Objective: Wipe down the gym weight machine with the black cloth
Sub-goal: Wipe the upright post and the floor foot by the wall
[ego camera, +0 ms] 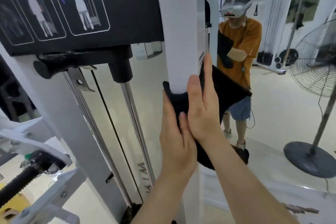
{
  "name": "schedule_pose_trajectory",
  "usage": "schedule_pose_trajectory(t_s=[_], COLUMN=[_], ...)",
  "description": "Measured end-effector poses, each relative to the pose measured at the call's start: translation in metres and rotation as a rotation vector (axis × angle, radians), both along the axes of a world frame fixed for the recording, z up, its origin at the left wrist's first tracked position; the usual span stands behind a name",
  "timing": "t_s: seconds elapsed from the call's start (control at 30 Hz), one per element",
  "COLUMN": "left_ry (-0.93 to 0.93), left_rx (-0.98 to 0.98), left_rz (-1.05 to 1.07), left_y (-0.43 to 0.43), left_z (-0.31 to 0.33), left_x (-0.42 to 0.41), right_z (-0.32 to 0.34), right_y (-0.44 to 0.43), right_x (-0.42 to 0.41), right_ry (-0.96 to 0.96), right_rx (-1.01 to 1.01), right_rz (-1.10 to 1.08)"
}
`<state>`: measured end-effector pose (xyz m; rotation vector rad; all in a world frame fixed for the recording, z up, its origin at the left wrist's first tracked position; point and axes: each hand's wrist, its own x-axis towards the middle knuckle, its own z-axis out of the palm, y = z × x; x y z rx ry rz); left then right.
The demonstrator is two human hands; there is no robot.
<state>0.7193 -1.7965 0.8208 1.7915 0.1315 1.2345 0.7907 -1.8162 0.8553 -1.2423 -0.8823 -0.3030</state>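
Your hands are working together on the black cloth (225, 89), which is wrapping round the white upright post (181, 42) of the weight machine (60, 107), directly ahead of you. Your left hand (174, 132) is gripping the cloth's left end with curled fingers, low against the post. Your right hand (201, 107) is pressing it flat with straight fingers, sitting slightly higher and reaching further up. The post is running vertically, so the stroke is probably going up or down along it, with the right hand better placed to lead upward.

Matt black cloth (225, 87), glossy chrome rods (134, 114)
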Motion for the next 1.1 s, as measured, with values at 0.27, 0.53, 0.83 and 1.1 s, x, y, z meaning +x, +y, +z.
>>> schedule_pose_trajectory(t_s=[0.27,0.53,0.83,1.1], left_ry=[0.467,0.127,0.649,0.590], left_rx=[0.842,1.118,1.649,1.666], left_rz=[0.505,0.698,0.929,1.260], left_y=[0.027,0.016,-0.023,-0.020], left_z=[-0.036,0.053,0.000,0.086], left_x=[-0.055,-0.024,0.026,0.073], right_z=[-0.087,0.017,-0.081,-0.026], right_y=[-0.016,0.012,-0.027,-0.034], right_x=[-0.019,0.041,0.078,0.091], right_ry=[0.170,-0.175,0.437,0.118], right_rx=[-0.144,0.062,-0.259,0.165], right_rz=[0.102,0.097,0.412,0.534])
